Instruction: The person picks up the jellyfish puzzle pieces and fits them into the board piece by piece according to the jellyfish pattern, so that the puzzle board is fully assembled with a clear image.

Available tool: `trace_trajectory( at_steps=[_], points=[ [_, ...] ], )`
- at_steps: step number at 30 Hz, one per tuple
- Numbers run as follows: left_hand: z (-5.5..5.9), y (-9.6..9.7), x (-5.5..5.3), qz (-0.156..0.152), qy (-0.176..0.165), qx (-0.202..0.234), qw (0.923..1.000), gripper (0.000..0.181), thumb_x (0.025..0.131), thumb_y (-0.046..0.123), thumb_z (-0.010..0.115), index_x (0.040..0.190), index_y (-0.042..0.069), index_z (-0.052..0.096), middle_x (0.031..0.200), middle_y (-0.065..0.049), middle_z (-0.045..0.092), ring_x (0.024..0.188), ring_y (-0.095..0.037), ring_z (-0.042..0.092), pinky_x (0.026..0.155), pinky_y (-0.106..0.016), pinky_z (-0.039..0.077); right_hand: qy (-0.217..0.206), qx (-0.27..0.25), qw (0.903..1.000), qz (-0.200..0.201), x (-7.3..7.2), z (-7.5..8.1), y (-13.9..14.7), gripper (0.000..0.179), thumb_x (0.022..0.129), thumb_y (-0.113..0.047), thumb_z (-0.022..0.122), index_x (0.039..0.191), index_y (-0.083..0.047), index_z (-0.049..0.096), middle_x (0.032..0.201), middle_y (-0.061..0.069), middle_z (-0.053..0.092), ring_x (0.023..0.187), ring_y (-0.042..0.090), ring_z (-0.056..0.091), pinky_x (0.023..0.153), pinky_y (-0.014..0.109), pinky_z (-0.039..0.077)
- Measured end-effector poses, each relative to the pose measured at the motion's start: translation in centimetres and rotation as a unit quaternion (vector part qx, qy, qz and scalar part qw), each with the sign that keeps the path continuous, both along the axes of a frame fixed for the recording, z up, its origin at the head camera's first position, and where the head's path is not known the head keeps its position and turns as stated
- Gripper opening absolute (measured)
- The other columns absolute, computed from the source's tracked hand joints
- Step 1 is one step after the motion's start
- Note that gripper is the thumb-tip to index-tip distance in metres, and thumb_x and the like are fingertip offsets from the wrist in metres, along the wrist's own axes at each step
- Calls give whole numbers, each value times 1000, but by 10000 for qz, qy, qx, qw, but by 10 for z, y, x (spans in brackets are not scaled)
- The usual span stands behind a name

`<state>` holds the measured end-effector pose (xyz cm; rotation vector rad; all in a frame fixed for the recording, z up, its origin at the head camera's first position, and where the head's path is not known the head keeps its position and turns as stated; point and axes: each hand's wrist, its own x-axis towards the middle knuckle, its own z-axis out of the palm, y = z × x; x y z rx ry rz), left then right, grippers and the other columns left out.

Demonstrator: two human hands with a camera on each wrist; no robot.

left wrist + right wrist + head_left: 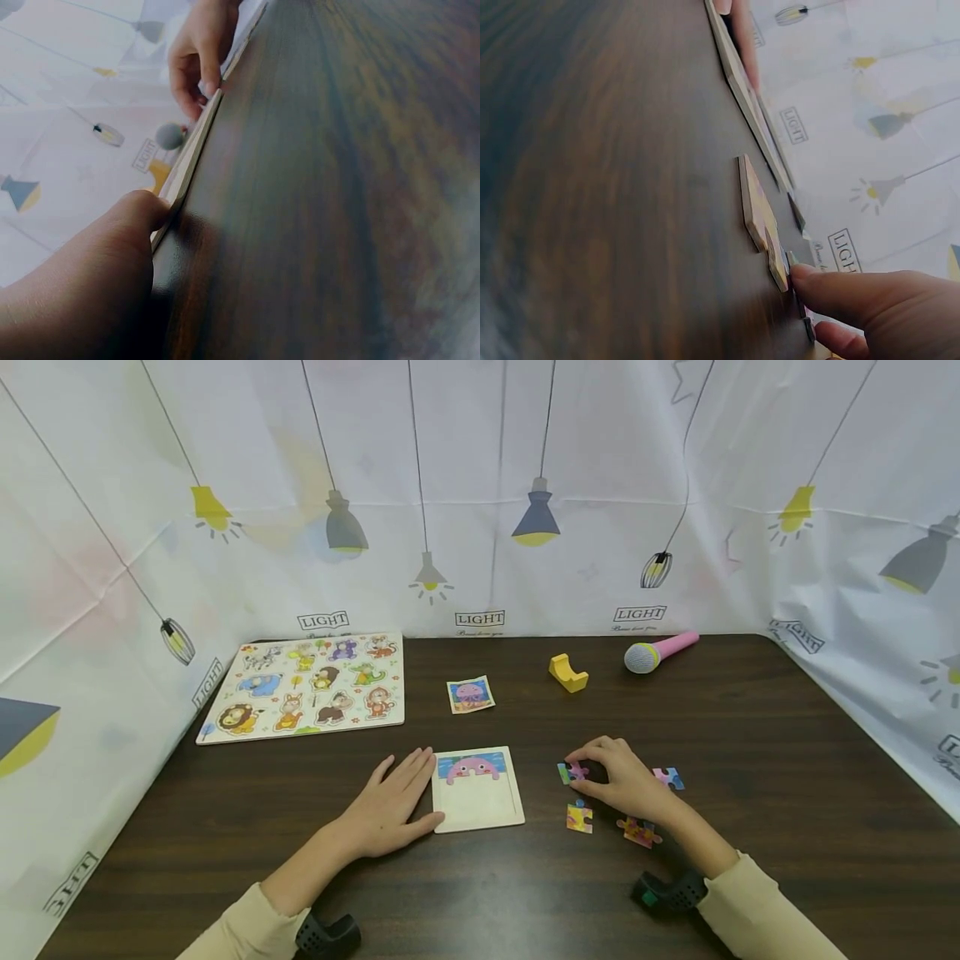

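A small square wooden puzzle board lies before me, its top strip filled with a pink creature's head on blue. Fingers spread, my left hand lies flat at the board's left edge, fingertips and thumb touching it. To the right, my right hand pinches a green and pink puzzle piece at the tabletop between thumb and fingers, which partly cover it. Around that hand lie a yellow piece, an orange and purple piece partly behind the wrist, and a pink and blue piece.
A picture card lies beyond the board. A large animal puzzle occupies the back left. Farther right are a yellow curved block and a pink toy microphone. A lamp-printed white sheet stands behind the dark table.
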<state>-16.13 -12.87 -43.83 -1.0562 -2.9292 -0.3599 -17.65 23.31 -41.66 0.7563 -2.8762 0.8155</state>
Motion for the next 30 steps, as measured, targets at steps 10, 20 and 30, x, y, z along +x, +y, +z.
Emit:
trace_trajectory(
  at_steps=[10, 20, 30],
  points=[
    [0, 0, -1, 5, 50, -67, 10000, 80, 92, 60, 30, 146, 3, 14, 152, -10, 13, 139, -19, 10, 107, -50, 7, 29, -74, 10000, 39, -1, -3, 1, 21, 81, -19, 71, 100, -13, 65, 104, 5, 56, 96, 26, 43, 77, 42, 35],
    [-2, 0, -1, 8, 59, -54, 10000, 81, 91, 62, 27, 147, 4, 14, 152, -10, 13, 139, -19, 10, 107, -50, 7, -33, -261, 9996, 123, -2, -3, -1, 19, 80, -15, 72, 94, -13, 60, 92, -2, 55, 90, 22, 42, 73, 39, 32],
    [-1, 0, -1, -6, 5, -62, 10000, 80, 92, 60, 29, 147, 4, 13, 152, -10, 12, 139, -19, 9, 107, -50, 6, 106, -223, 9997, 56, -2, -3, -5, 30, 78, -11, 73, 106, -9, 63, 86, -4, 52, 85, 18, 43, 72, 36, 35]
  ],
)
